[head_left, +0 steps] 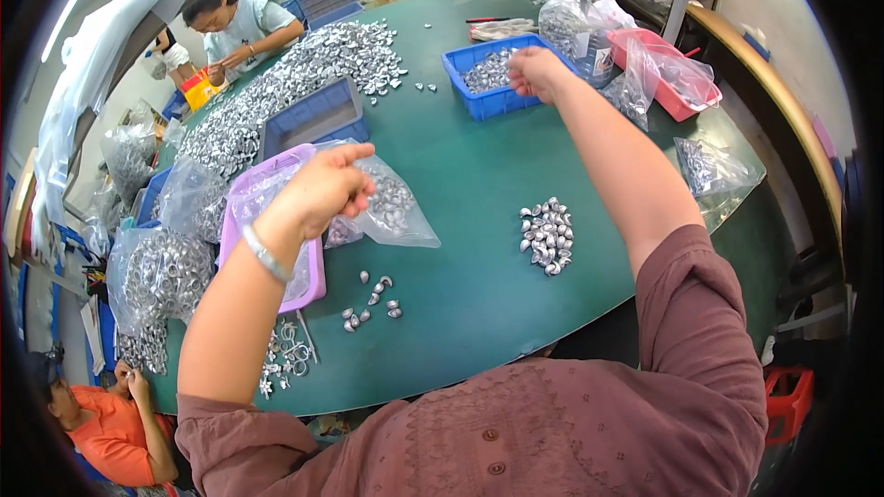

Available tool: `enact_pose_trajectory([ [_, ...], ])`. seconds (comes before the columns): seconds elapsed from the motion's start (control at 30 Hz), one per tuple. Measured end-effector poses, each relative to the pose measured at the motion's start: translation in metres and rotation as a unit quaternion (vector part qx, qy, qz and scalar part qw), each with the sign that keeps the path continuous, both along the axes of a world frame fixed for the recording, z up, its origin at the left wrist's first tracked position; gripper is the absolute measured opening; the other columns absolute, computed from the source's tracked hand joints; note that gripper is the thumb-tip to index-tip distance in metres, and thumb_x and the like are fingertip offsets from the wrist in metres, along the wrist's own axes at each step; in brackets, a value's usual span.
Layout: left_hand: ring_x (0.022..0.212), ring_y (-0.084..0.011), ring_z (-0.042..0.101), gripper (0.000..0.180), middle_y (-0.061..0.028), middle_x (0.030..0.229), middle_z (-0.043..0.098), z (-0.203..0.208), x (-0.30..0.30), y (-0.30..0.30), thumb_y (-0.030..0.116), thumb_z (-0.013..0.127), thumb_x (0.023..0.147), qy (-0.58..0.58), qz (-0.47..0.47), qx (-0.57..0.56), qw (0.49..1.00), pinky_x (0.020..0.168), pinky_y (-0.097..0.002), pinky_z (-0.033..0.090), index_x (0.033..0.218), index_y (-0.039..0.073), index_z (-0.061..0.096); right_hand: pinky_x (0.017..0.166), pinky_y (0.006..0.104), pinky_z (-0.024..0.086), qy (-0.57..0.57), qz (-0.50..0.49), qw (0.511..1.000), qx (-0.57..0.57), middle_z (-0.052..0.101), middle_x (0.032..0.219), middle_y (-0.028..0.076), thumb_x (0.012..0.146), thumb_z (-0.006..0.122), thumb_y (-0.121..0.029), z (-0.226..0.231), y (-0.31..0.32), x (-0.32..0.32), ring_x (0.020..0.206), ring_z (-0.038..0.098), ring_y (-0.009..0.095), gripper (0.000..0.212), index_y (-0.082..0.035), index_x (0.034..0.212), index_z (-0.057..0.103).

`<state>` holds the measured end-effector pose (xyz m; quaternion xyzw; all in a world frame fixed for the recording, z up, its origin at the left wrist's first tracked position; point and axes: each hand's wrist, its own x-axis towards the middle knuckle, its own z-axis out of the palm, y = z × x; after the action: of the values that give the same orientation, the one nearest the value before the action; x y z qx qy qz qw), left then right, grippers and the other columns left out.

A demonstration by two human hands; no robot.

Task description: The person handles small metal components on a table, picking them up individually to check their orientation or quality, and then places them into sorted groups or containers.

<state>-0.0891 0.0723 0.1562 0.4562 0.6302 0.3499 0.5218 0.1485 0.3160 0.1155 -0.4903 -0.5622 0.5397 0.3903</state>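
Note:
My left hand (333,190) hovers over the purple tray (317,283) and a clear plastic bag (416,228) of silver metal pieces. Its index finger is stretched out and the others are loosely bent; I see nothing held. Farther right, my right hand (540,75) is at the right side of a blue basket (502,108) holding small silver pieces (488,72). Those fingers are closed together, and what they may hold is hidden. Between my arms lie a cluster of rounded silver pieces (548,235) and several loose ones (376,298) nearer the tray.
A large heap of silver parts (285,74) spreads across the far left, beside an empty-looking blue bin (318,116). Bagged parts (166,271) crowd the left edge. A pink basket (686,97) stands far right. Two people (241,32) (115,433) work at the table's left side.

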Motion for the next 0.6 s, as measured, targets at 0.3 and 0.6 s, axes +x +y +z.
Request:
enact_pose_trajectory([
  [0.3, 0.062, -0.0109, 0.051, 0.017, -0.0042, 0.073, 0.053, -0.008, -0.003, 0.001, -0.003, 0.043, 0.078, 0.277, -0.095, 0.104, 0.951, 0.054, -0.0238, 0.042, 0.09, -0.002, 0.055, 0.056, 0.0276, 0.045, -0.199, 0.19, 0.949, 0.153, 0.061, 0.078, 0.006, 0.075, 0.061, -0.018, -0.024, -0.047, 0.029, 0.063, 0.055, 0.013, 0.026, -0.003, 0.096, 0.06],
  [0.6, 0.078, -0.0327, 0.051, 0.017, -0.0151, 0.084, 0.05, 0.007, 0.018, -0.013, -0.007, 0.043, 0.073, 0.417, -0.191, 0.373, 0.807, 0.07, -0.0355, 0.042, 0.082, 0.0, 0.055, 0.075, 0.0387, 0.046, -0.215, 0.385, 0.788, 0.431, 0.059, 0.095, 0.015, 0.072, 0.062, -0.025, -0.02, -0.174, -0.032, 0.087, 0.057, 0.032, 0.036, -0.004, 0.101, 0.057],
])
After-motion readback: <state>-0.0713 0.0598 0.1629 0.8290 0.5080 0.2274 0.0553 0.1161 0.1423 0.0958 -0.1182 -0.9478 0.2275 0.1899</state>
